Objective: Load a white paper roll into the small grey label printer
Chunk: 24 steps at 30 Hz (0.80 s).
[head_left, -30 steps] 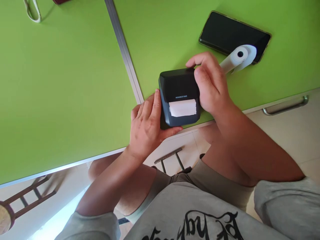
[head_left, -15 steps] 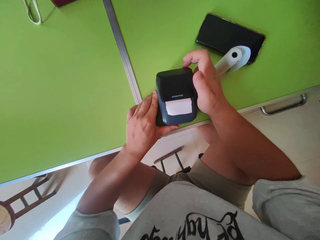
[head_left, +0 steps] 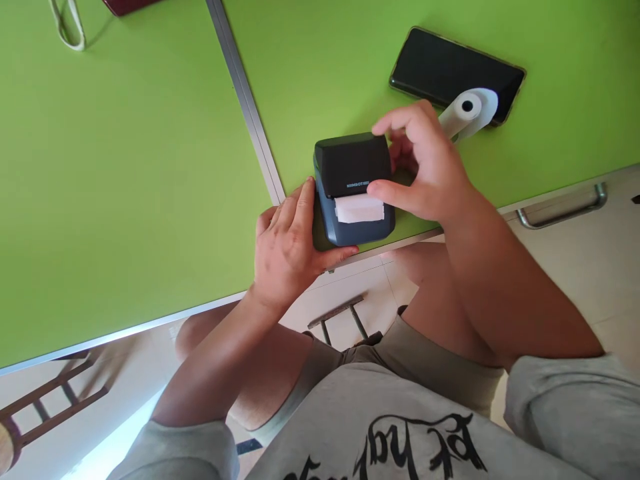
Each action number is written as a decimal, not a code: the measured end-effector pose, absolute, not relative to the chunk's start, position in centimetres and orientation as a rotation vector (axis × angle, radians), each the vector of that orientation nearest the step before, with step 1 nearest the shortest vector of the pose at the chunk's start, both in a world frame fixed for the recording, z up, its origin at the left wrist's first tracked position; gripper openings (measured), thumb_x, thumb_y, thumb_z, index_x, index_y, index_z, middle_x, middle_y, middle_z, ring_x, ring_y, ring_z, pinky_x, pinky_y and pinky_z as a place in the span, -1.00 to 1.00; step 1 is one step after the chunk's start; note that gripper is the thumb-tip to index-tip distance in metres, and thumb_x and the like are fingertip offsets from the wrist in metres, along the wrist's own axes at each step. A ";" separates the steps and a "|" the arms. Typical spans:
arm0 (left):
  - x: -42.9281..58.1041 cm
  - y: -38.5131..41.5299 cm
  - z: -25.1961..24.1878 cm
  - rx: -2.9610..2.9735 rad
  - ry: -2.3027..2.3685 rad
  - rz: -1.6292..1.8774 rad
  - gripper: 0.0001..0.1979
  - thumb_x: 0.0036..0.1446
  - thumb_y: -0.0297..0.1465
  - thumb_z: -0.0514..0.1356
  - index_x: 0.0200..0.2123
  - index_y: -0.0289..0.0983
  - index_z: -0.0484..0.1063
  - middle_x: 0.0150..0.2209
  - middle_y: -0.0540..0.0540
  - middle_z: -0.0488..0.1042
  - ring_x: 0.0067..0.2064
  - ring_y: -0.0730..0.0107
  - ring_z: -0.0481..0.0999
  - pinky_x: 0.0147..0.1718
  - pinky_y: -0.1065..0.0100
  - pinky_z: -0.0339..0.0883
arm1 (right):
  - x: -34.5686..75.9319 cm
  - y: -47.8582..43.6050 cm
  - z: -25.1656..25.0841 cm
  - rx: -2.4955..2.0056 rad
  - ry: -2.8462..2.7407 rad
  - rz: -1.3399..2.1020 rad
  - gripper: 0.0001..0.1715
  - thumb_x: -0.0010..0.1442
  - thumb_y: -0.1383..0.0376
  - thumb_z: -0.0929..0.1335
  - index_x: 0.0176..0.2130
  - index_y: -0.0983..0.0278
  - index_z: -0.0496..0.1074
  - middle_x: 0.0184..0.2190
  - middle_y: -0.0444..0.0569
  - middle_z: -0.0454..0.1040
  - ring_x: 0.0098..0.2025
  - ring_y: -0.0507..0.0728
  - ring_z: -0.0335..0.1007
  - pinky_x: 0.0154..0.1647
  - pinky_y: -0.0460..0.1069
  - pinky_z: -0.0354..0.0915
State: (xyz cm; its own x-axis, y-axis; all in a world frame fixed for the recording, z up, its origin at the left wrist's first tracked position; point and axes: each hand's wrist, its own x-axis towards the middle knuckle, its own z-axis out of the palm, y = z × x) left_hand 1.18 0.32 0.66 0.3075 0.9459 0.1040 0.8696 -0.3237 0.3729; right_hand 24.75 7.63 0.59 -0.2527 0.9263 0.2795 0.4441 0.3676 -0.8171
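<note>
A small label printer (head_left: 361, 233) with a dark blue base stands at the green table's front edge. A strip of white paper (head_left: 361, 208) sticks out below its black lid (head_left: 350, 160). My left hand (head_left: 287, 243) lies against the printer's left side, fingers straight, with the thumb along its front; it holds the base. My right hand (head_left: 425, 160) has its thumb on the lid's front edge and its index finger at the lid's back right corner, gripping the lid. The other right fingers curl beside the printer, partly hidden. Whether the lid is slightly raised, I cannot tell.
A roll of white paper (head_left: 460, 115) stands beyond my right hand, overlapping a black phone (head_left: 435, 63) in view. A metal strip (head_left: 245, 100) crosses the green tabletop (head_left: 140, 180). A looped white cord (head_left: 70, 33) lies far left. A wooden stool (head_left: 55, 407) stands below left.
My right hand has shifted from the printer's right side onto the lid, its thumb now over the front edge. My left hand stays at the base.
</note>
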 end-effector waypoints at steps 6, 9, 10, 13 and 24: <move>1.2 0.3 0.5 2.356 1.641 0.440 0.12 0.24 0.40 -0.10 0.44 -0.44 0.21 0.33 -0.40 0.45 0.28 -0.06 0.51 0.21 0.09 0.29 | 22.2 7.4 3.8 -1.179 -1.663 0.443 -0.81 0.35 0.10 0.37 -0.25 0.07 0.28 -0.61 -0.26 0.12 -0.59 0.08 0.16 -0.46 0.06 0.11; 1.1 0.3 0.5 2.365 1.633 0.451 0.12 0.24 0.39 -0.09 0.44 -0.46 0.21 0.33 -0.40 0.45 0.28 -0.06 0.51 0.21 0.10 0.28 | 21.4 7.3 4.9 -1.283 -1.672 0.441 -0.81 0.39 0.17 0.32 -0.31 0.07 0.27 -0.54 -0.21 0.31 -0.52 0.11 0.35 -0.45 0.07 0.22; 1.1 0.3 0.5 2.368 1.627 0.454 0.12 0.24 0.39 -0.07 0.44 -0.46 0.20 0.33 -0.40 0.45 0.28 -0.06 0.51 0.21 0.10 0.28 | 21.4 7.3 5.1 -1.319 -1.697 0.426 -0.82 0.37 0.19 0.33 -0.32 0.08 0.28 -0.49 -0.19 0.39 -0.50 0.10 0.39 -0.43 0.06 0.26; 1.0 0.2 0.5 2.389 1.603 0.467 0.12 0.25 0.38 -0.05 0.45 -0.47 0.20 0.32 -0.41 0.44 0.28 -0.06 0.51 0.20 0.10 0.29 | 21.3 7.3 5.7 -1.453 -1.906 0.340 -0.88 0.28 0.25 0.38 -0.33 0.14 0.39 -0.36 -0.13 0.57 -0.46 0.07 0.42 -0.34 0.05 0.30; 0.9 0.3 0.4 2.394 1.579 0.470 0.04 0.30 0.31 -0.01 0.44 -0.47 0.20 0.30 -0.45 0.46 0.28 -0.08 0.50 0.20 0.07 0.30 | 20.0 6.7 9.8 -1.953 -2.615 0.289 -0.59 0.33 0.33 0.23 0.01 0.07 0.57 -0.17 -0.02 0.67 -0.24 0.27 0.55 -0.41 0.05 -0.06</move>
